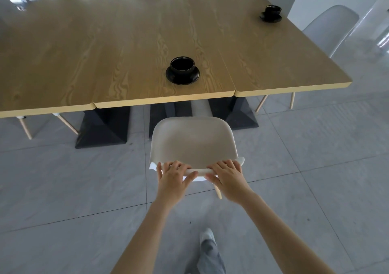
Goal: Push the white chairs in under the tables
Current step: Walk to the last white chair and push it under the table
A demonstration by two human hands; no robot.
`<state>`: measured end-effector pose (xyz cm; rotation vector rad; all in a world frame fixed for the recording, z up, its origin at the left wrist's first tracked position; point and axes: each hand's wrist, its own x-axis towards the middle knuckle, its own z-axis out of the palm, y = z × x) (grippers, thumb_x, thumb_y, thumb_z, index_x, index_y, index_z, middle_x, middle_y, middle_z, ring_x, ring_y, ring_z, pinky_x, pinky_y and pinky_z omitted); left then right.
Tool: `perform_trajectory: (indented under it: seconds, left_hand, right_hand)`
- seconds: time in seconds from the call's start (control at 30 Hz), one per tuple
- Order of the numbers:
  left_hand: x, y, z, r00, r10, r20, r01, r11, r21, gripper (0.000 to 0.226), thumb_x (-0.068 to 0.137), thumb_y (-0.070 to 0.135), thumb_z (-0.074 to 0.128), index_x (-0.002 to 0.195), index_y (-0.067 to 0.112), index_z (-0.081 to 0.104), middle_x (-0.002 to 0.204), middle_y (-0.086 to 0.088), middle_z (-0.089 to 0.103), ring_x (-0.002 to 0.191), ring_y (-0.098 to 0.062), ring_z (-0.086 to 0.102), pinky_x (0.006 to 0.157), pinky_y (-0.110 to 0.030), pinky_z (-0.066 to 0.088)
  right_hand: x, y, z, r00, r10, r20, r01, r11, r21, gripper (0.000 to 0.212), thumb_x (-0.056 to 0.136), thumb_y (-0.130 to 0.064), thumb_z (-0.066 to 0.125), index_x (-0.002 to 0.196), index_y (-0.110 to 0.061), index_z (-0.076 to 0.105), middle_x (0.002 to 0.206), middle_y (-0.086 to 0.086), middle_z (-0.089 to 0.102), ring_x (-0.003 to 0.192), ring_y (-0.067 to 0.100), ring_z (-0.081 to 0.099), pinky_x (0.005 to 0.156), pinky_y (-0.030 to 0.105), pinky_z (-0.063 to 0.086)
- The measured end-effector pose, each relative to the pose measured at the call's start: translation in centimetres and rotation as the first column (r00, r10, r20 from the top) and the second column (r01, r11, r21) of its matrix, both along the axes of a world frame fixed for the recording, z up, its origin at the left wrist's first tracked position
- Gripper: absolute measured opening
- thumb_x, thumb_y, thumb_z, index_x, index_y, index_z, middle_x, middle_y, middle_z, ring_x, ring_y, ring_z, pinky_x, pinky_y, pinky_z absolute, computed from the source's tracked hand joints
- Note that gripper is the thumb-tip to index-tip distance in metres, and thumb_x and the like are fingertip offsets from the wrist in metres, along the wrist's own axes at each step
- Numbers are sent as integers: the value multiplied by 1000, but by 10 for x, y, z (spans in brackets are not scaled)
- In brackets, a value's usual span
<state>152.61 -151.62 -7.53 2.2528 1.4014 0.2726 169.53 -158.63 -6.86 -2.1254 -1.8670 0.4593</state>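
A person's left hand (173,173) and right hand (226,176) grip the top edge of a white chair's backrest (193,143) from behind, side by side near the centre of the frame. On each hand the four fingers curl over the top of the backrest onto its inner face while the thumb presses against the rear, so both hands are closed around the rim. The chair faces the wooden tables (147,42) at twelve o'clock; its backrest stands clear of the table edge, and how far the seat sits under the top cannot be told from this angle. One pale wooden chair leg (218,191) shows just below the right hand.

Three tabletops butt together in a row, resting on dark angular pedestals (101,130). A black cup on a black saucer (182,69) sits on the middle top at twelve o'clock from the hands; a second black cup and saucer (271,13) stands at one o'clock, near the far right corner. Another white chair (328,27) stands at the table's right end, at two o'clock. A grey trouser leg and pale shoe (207,238) step forward on the grey tiled floor (63,179) at six o'clock.
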Motion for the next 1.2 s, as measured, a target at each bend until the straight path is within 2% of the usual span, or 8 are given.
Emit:
perform_trajectory:
  seconds: [0.73,0.8,0.83,0.9,1.0,1.1,1.17,1.2]
  left_hand:
    - [28,61,3,995,-45,-94,45,999,2,36,90,51,36,112,29,54,118,7,54,120,-18,38,113,-44,8]
    - [19,66,5,981,-125,-148,131,991,34,42,90,52,30,115,27,52,121,6,53,122,-18,40,112,-40,11]
    - [13,70,8,984,-115,-135,122,992,45,49,89,54,25,115,24,54,122,4,54,121,-20,42,110,-39,15]
    - [2,82,17,996,86,32,-86,996,-14,54,88,51,26,111,14,58,114,-7,57,113,-29,48,97,-37,29]
    - [-6,104,21,828,531,179,-423,802,-422,33,86,29,54,99,0,59,92,-15,53,87,-27,49,75,-31,32]
    - [-4,114,20,595,790,150,-367,433,-823,27,67,25,67,79,3,57,84,-15,52,78,-27,51,71,-35,43]
    - [3,117,14,493,858,145,-316,332,-889,28,78,11,67,97,-6,56,92,-20,59,88,-32,59,81,-39,50]
    - [8,116,13,442,886,143,-320,304,-898,26,81,5,64,100,-8,54,90,-20,60,89,-32,59,84,-40,50]
  right_hand:
    - [29,68,3,998,18,-67,-24,997,-80,26,91,-42,40,100,-24,57,101,-7,59,100,11,43,96,29,23]
    - [35,72,15,920,-133,-370,86,986,-140,19,90,-28,42,88,-24,61,90,-5,59,89,10,47,84,17,33]
    - [42,75,24,808,-256,-531,203,967,-156,19,90,-21,44,91,-22,63,90,-3,61,87,12,50,75,11,37]
    - [65,80,31,641,-451,-621,477,868,-137,23,91,-17,46,103,-15,65,98,5,66,89,16,54,69,16,39]
    - [85,83,30,560,-641,-525,639,738,-219,29,89,-16,47,115,-9,57,111,18,64,91,24,54,81,34,42]
    - [84,86,23,458,-728,-511,657,664,-357,40,86,-19,56,115,8,49,113,25,59,104,37,55,91,45,44]
    - [85,89,19,364,-748,-555,664,627,-409,35,84,-18,62,103,9,53,89,17,56,90,32,57,87,37,49]
    - [86,90,17,319,-756,-571,654,612,-445,23,82,-15,64,86,5,56,76,10,51,74,25,54,72,25,52]
